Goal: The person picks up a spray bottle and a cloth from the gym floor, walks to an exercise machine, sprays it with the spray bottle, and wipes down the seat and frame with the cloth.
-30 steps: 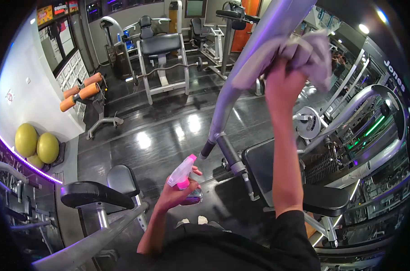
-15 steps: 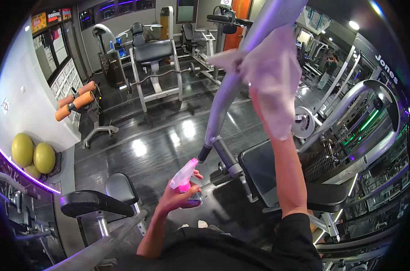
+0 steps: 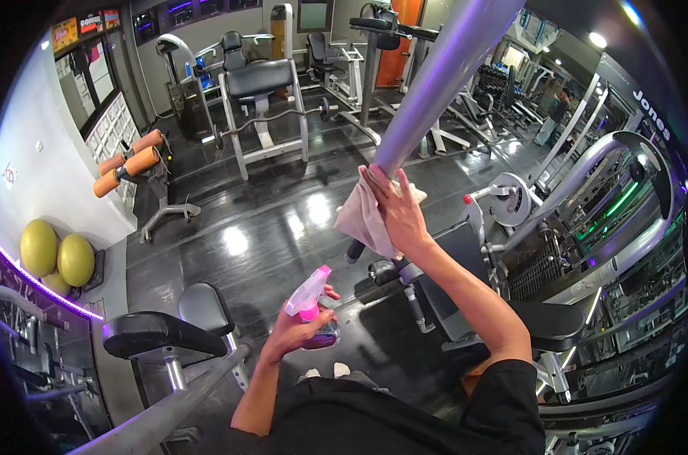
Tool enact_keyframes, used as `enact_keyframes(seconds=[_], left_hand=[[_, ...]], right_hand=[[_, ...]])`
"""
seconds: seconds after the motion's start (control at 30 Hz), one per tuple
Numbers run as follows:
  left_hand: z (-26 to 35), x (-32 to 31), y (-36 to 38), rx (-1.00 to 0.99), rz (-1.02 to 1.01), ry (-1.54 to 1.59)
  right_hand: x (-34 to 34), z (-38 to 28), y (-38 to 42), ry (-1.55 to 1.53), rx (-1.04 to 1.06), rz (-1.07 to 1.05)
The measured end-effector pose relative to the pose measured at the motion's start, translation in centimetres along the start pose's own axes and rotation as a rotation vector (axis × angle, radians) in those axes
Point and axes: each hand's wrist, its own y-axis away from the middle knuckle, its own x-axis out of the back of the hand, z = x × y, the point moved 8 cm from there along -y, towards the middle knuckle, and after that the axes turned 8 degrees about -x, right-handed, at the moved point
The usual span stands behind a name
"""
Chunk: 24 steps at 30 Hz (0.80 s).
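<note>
A spray bottle (image 3: 307, 302) with a pink and clear trigger head is gripped in my left hand (image 3: 297, 331), low in front of my body. Dark liquid shows in its lower part. My right hand (image 3: 406, 221) presses a pale cloth (image 3: 361, 208) around the lower part of a slanting grey metal tube (image 3: 450, 72). Its fingers lie over the cloth and bend round the tube. Below the cloth, the tube's dark end sticks out, and a side handle lies partly behind my hand.
A padded bench (image 3: 444, 303) stands right of the tube, by a weight machine (image 3: 625, 163). At lower left is a black pad (image 3: 162, 336) on a frame. Farther off are a preacher bench (image 3: 262, 83) with a curl bar, yellow exercise balls (image 3: 75, 262), and a person (image 3: 554, 117).
My right hand and the cloth have slid down the tube, from high up to near its lower end. My left hand with the spray bottle stays in place.
</note>
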Motion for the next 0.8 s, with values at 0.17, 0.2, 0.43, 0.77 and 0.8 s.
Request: enact_keyframes(seconds=[0.17,0.2,0.43,0.77,0.8], left_hand=[[-0.3,0.2,0.1,0.008,0.011,-0.013],[-0.3,0.2,0.1,0.008,0.01,-0.011],[-0.7,0.2,-0.4,0.046,-0.024,-0.037],[-0.5,-0.1,-1.2,0.043,-0.003,-0.007],[-0.3,-0.1,-1.3,0.041,-0.007,-0.007]], right_hand=[[0.2,-1.4,0.8,-0.35,0.241,-0.324],[1.8,-0.7,0.5,-0.467,0.164,-0.311],[8.2,3.5,-1.6,-0.869,-0.043,-0.591],[13.5,10.0,-2.2,-1.08,-0.205,-0.221],[14.1,11.8,-2.0,-1.221,-0.403,-0.185]])
